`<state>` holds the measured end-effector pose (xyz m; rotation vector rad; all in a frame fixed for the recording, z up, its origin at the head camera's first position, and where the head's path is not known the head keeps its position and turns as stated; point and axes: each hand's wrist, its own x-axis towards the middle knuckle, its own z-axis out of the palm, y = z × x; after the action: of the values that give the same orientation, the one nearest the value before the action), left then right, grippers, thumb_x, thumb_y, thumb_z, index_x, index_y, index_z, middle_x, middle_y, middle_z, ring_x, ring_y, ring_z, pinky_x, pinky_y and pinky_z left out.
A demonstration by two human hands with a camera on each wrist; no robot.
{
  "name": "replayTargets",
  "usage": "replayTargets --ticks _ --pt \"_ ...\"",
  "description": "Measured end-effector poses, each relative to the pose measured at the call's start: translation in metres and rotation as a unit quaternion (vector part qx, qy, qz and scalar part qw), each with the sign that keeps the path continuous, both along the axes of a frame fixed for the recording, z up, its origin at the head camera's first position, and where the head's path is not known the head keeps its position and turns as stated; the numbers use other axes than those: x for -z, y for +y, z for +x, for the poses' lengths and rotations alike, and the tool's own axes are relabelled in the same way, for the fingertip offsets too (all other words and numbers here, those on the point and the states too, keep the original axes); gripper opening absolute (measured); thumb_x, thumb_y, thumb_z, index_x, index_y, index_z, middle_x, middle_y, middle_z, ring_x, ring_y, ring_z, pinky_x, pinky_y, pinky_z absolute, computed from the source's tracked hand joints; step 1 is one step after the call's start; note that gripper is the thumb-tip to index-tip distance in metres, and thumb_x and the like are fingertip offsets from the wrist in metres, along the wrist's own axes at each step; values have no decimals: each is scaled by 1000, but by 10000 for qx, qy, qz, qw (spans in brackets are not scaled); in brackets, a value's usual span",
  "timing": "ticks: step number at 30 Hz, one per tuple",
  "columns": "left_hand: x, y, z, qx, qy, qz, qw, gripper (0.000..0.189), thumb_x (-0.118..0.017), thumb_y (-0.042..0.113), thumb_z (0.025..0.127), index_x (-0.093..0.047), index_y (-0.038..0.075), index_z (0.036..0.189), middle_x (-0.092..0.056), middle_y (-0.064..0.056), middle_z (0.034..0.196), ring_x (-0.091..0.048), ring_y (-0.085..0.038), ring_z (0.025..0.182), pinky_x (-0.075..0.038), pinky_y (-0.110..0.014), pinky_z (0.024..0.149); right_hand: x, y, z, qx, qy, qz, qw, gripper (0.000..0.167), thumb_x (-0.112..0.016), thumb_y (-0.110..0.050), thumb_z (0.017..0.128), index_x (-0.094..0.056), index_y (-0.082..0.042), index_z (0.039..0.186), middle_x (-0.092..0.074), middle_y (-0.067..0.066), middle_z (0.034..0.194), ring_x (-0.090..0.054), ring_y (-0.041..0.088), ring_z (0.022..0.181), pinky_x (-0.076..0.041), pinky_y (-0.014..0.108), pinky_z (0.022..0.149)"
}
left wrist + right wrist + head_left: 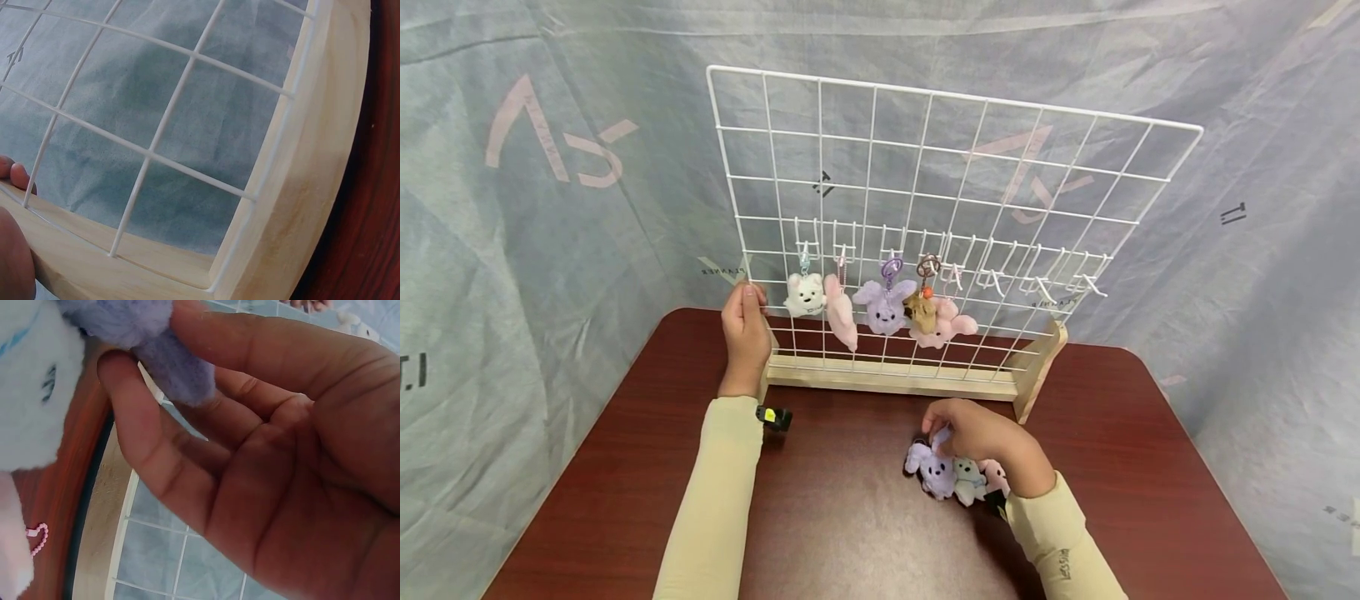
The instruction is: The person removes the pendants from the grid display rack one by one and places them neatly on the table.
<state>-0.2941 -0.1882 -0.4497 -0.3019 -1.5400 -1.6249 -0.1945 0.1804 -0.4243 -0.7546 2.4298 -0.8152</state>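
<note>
Now the hands grip: left, a wire rack; right, a fluffy lilac plush.

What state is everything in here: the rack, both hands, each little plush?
Rack: standing on a wooden base
Left hand: gripping the rack's side
Purple loose plush: ear pinched
Right hand: pinching that ear
White loose plush: on the table
Pink loose plush: partly hidden
White rack plush: hanging
Left pink rack plush: hanging
Purple rack plush: hanging
Brown rack plush: hanging
Right pink rack plush: hanging, partly hidden

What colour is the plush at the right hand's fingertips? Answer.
The plush is light purple, clearest in the head view.
</note>
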Motion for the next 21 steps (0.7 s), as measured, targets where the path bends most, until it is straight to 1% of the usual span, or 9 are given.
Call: replayTargets --ticks 6,11,13,15,17,19,20,21 --pt "1 0 0 -6 8 26 10000 42 -38 12 114 -48 -14 83 -56 11 88 -52 -5 74 -49 -17 68 2 -1 0 246 131 215 9994 31 -82 8 80 -67 -2 106 -74 13 104 -70 27 100 -55 32 79" --pt "0 0 0 -3 22 67 10000 41 -39 10 113 -48 -16 83 -56 9 87 -52 -5 73 -48 -18 68 2 0 0 383 70 179 9991 35 -85 6 78 -67 -1 106 -72 13 97 -66 23 91 -52 31 74" --pt "0 1 1 0 -5 77 10000 41 -39 11 113 -48 -16 83 -56 9 87 -52 -7 72 -48 -18 68 2 0 -1 397 128 166 9990 33 -85 3 79 -67 -1 106 -71 12 92 -65 19 85 -52 30 71" --pt "0 0 1 -2 -43 88 10000 41 -39 11 113 -48 -15 83 -57 10 87 -52 -14 71 -48 -20 68 1 0 -2 524 331 139 9980 28 -83 -3 84 -67 -1 107 -71 9 91 -63 16 83 -51 30 72" --pt "-1 1 1 -3 -67 92 9999 41 -39 12 113 -49 -15 83 -57 11 86 -52 -24 71 -48 -23 67 0 -1 -3 737 650 16 9952 25 -80 -11 90 -68 -1 110 -73 9 95 -66 16 85 -54 33 76" --pt "-1 0 1 -21 -85 82 9999 42 -39 13 113 -49 -14 83 -57 10 86 -50 -32 71 -48 -27 67 -2 -2 -5 1124 959 -208 9888 28 -77 -19 95 -68 -3 116 -74 10 104 -69 20 91 -57 37 81" --pt "-1 0 1 -16 -86 80 9999 42 -39 13 113 -49 -14 83 -57 9 86 -49 -35 71 -48 -29 67 -3 -3 -6 1348 1100 -369 9841 30 -76 -22 97 -67 -3 119 -74 11 109 -71 23 96 -57 39 85" --pt "-1 0 1 -5 -83 79 9999 42 -39 14 113 -49 -14 83 -57 5 86 -48 -36 72 -48 -31 67 -4 -4 -7 1548 1227 -549 9788 33 -75 -24 98 -66 -4 123 -73 13 115 -71 25 101 -58 40 87"
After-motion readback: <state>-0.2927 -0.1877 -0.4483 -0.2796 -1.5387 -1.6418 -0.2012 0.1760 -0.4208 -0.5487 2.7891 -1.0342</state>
